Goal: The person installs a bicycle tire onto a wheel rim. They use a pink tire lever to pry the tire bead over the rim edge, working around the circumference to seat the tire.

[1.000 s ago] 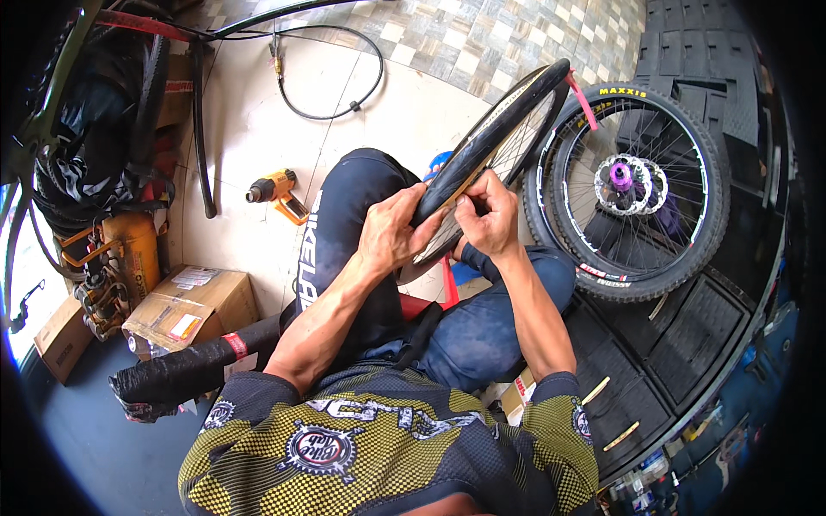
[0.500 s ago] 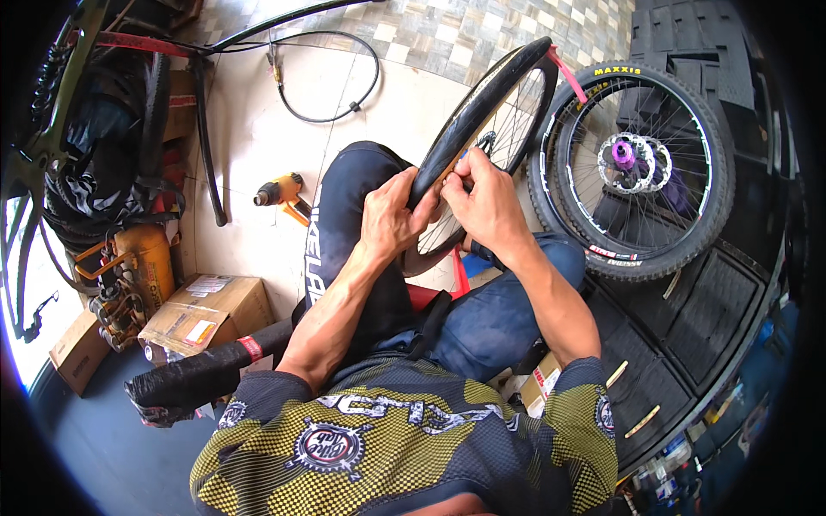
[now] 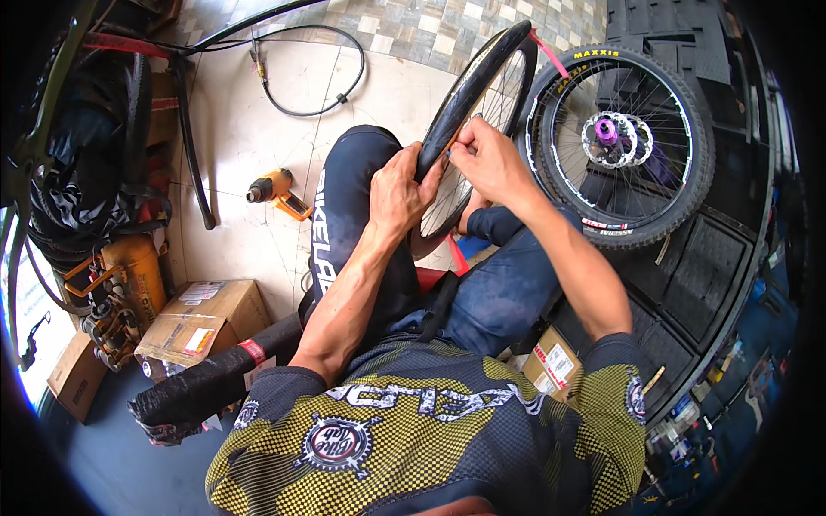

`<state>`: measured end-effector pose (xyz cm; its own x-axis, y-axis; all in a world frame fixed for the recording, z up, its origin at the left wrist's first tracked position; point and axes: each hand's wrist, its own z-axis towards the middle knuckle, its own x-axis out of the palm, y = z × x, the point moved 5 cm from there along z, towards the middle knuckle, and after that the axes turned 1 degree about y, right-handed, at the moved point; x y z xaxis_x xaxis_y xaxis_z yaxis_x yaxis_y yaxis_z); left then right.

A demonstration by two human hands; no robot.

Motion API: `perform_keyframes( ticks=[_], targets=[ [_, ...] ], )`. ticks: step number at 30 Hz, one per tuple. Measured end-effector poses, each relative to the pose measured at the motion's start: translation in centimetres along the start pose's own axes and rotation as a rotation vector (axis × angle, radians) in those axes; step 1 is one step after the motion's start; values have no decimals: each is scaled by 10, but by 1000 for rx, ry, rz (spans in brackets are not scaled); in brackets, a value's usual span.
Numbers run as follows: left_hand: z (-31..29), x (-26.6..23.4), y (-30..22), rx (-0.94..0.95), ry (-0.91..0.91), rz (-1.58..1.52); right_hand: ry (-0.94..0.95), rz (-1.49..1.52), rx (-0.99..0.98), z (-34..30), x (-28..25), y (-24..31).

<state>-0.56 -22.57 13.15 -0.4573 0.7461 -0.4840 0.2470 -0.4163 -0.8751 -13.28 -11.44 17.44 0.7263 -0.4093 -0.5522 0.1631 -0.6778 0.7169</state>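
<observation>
A bicycle wheel with a black tire (image 3: 465, 96) stands tilted between my legs, its spokes facing right. My left hand (image 3: 397, 193) is closed round the near part of the tire, thumb along its tan inner edge. Against that same edge, my right hand (image 3: 492, 162) pinches with thumb and forefinger; a speck of blue shows at the fingertips, too small to name. One pinkish-red strip (image 3: 551, 53) hangs off the wheel's far end, and another red strip (image 3: 458, 255) shows at its near end. The lower rim is partly hidden by my hands and leg.
Two stacked wheels with knobby tires (image 3: 701, 146) lie at the right on black matting. An orange-yellow heat gun (image 3: 280, 191) and a looped black cable (image 3: 361, 73) rest on the tiles. Left are cardboard boxes (image 3: 237, 310), a black-wrapped tube (image 3: 202, 378) and a bicycle frame (image 3: 43, 120).
The whole view has shifted slightly, so the surroundings sit further left and up. My right hand has moved a little away from me along the tire edge; my left hand keeps its hold.
</observation>
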Motion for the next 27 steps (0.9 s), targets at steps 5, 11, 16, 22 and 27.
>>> perform_keyframes(
  ticks=[5,11,16,22,27],
  targets=[
    [-8,-10,2,4,198,48,-134,308,-165,-5,32,-46],
    [-22,-11,-5,37,120,117,-203,529,-334,-18,54,-70],
    [-19,-11,-9,-98,181,29,-255,485,-418,-27,44,-68],
    [-10,-16,0,-17,354,-86,-257,376,-379,-34,40,-70],
    [-1,-21,-10,-62,576,158,-358,303,-381,-41,44,-67]
  ],
)
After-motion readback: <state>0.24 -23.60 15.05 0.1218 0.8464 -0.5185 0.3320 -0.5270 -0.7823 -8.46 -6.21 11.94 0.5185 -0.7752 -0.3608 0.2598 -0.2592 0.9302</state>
